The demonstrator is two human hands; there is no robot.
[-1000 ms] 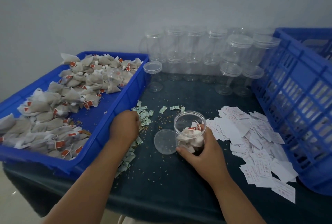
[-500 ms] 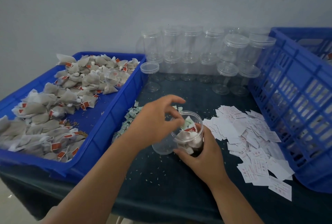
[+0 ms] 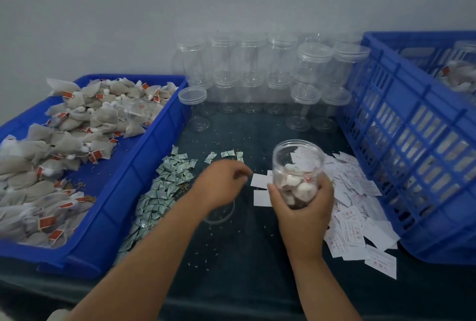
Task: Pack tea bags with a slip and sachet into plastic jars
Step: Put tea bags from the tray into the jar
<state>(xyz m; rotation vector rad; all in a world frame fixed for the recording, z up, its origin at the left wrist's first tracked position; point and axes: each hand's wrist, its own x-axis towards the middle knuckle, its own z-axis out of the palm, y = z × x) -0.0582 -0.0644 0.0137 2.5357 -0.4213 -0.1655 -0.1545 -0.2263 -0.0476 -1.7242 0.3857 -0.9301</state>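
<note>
— Where is the jar that is being packed?

— The person's right hand is wrapped round the lower half of the clear round plastic jar and holds it above the dark green cloth-covered table, right of centre. The jar's long axis is close to vertical and its open mouth is uppermost. Grey mesh tea bags fill its bottom half.

— And the other hand?

— The left hand hovers just left of the jar. Its fingers are loosely curled, and nothing shows between them.

— What does the coming move turn on?

— Most likely the clear round plastic lid. It lies flat on the table, left of the jar and nearer, partly hidden under the left wrist. The left hand is almost directly over it, while the right hand is taken up with the jar. So the left hand would go down for the lid, then carry it right and up to the mouth.

— Is the jar ready to close?

— That is hard to say. White paper shows through the upper wall and may be a slip, but no sachet can be made out. The small green-and-white sachets lie left of the left hand, and the white paper slips spread right of the jar.
</note>
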